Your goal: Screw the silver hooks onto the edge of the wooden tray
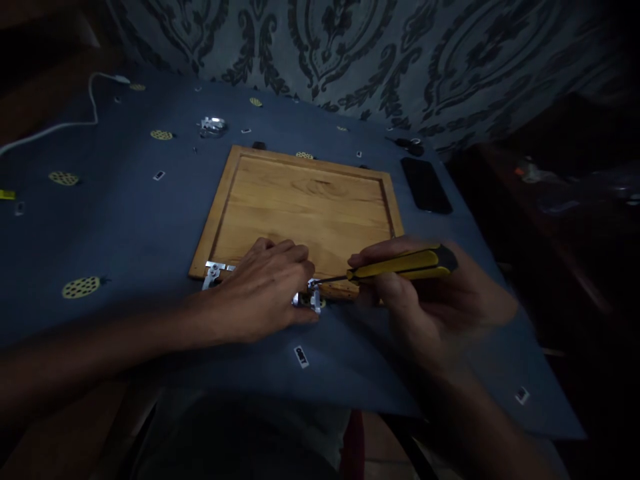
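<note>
A wooden cabinet door [305, 200] lies flat on a blue patterned cloth [110, 220]. My left hand [265, 290] rests on its near edge, fingers curled over a small metal hinge [315, 300] and pressing it down. A second metal hinge [214, 272] sits at the near left corner. My right hand [425, 293] grips a yellow and black screwdriver [400, 265], held nearly level with its tip at the hinge under my left fingers.
A black phone [426, 185] lies right of the door. A shiny metal part [213, 125] and a white cable [75, 120] lie on the far left of the cloth. Small labels are scattered about. The cloth's right edge drops off to a dark floor.
</note>
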